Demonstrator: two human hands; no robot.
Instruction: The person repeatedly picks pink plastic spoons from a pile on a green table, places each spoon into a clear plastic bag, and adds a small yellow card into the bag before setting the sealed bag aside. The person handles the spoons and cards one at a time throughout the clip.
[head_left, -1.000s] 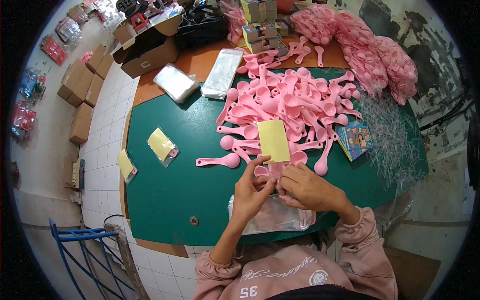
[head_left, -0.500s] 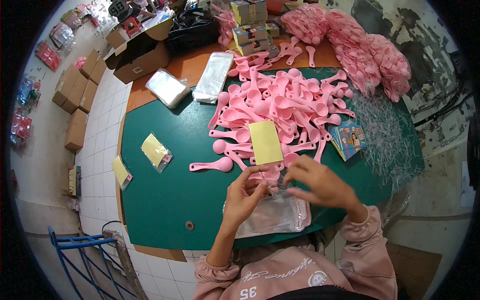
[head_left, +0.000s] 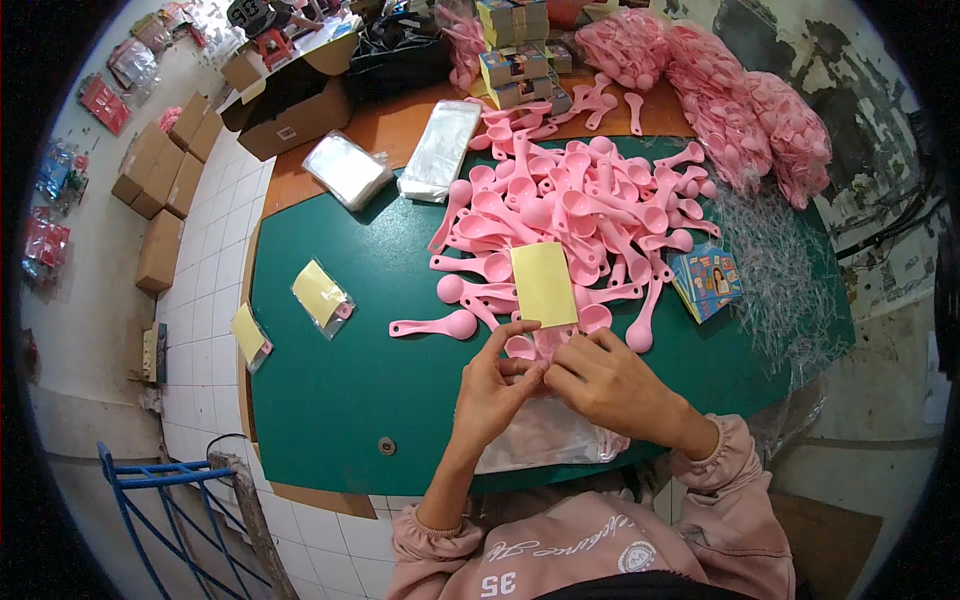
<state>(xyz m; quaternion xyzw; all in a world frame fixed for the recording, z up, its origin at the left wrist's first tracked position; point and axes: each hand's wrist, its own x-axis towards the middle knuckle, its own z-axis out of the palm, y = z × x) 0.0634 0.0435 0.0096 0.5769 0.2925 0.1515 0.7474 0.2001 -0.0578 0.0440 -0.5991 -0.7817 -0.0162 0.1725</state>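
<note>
Pink plastic spoons (head_left: 575,215) are lying heaped across the far half of a green round table (head_left: 330,390), the pile spreading from the table's twelve o'clock toward its centre. A person in a pink sweatshirt is sitting at the table's six o'clock, both forearms coming in from the lower edge. Bulging clear bags of more pink spoons (head_left: 720,100) are resting at the one o'clock rim, and a tangle of clear wrappers (head_left: 780,270) is spilling over the three o'clock side. Brown cardboard boxes (head_left: 165,180) are sitting on the tiled floor toward ten o'clock, and a blue metal frame (head_left: 160,500) is standing at seven o'clock.

Two stacks of flat clear bags (head_left: 440,150) are lying at eleven o'clock on the orange tabletop beyond the green. A small stack of printed cards (head_left: 705,280) is lying at three o'clock of the heap. A yellow card (head_left: 543,284) is standing up just beyond the hands, and two finished yellow-carded packets (head_left: 320,295) are lying well apart at nine o'clock.

The left hand (head_left: 495,385) and the right hand (head_left: 610,385) are meeting close together, fingertips pinching a clear packet with a pink spoon (head_left: 540,340) between them, at six o'clock of the heap, above a loose clear bag (head_left: 545,440).
</note>
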